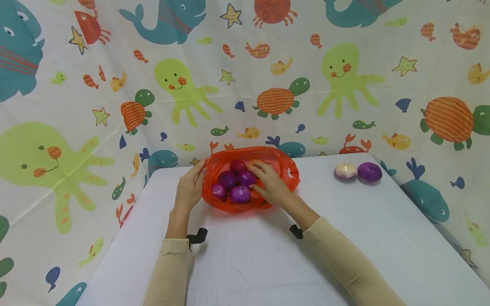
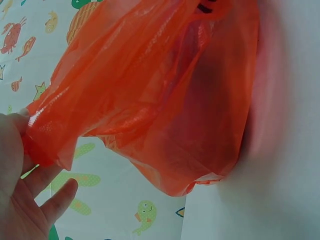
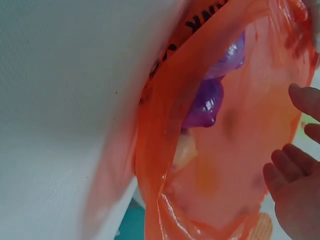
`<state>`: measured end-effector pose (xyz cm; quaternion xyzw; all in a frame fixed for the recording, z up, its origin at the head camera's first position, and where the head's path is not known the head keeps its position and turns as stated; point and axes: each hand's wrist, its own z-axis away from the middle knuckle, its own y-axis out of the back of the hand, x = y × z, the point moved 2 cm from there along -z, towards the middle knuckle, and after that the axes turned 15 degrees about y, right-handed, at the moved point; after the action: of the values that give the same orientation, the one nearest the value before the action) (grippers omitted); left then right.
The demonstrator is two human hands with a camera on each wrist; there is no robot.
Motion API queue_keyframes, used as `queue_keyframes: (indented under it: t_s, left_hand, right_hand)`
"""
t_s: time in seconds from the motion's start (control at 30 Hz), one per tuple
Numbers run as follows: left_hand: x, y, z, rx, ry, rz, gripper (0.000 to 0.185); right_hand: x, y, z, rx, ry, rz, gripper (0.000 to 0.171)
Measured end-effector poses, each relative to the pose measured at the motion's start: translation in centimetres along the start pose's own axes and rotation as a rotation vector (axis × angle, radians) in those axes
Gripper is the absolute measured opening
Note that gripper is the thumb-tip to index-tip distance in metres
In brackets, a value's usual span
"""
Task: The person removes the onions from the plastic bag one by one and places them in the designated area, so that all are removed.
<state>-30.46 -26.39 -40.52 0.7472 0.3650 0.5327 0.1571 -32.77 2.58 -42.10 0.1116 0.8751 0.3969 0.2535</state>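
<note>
A red plastic bag (image 1: 292, 175) lies with its mouth spread wide on the table, several purple onions (image 1: 240, 194) grouped inside. At the bag's left edge, my left hand (image 1: 190, 185) pinches the rim between thumb and fingers; the left wrist view shows the plastic (image 2: 200, 125) pulled taut toward it. My right hand (image 1: 271, 183) is over the bag's mouth, right of the onions, its fingers loosely bent with nothing visible in them. In the right wrist view, shiny purple onions (image 3: 204, 105) and a paler one (image 3: 185, 150) show past the bag's rim.
On the far right of the white-covered table (image 1: 229, 255) sit a whitish onion (image 1: 346, 171) and a purple onion (image 1: 369, 172), side by side. A curtain (image 1: 245, 63) printed with sea animals hangs behind the table and along its sides.
</note>
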Motion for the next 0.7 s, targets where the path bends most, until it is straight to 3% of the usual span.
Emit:
queue_keyframes:
  t_s: [0.7]
  left_hand:
    - [0.0,0.0,-0.1,0.005,-0.022,-0.006,0.048]
  right_hand:
    - [-0.2,-2.5,-0.9,-0.029,0.067,-0.041,0.064]
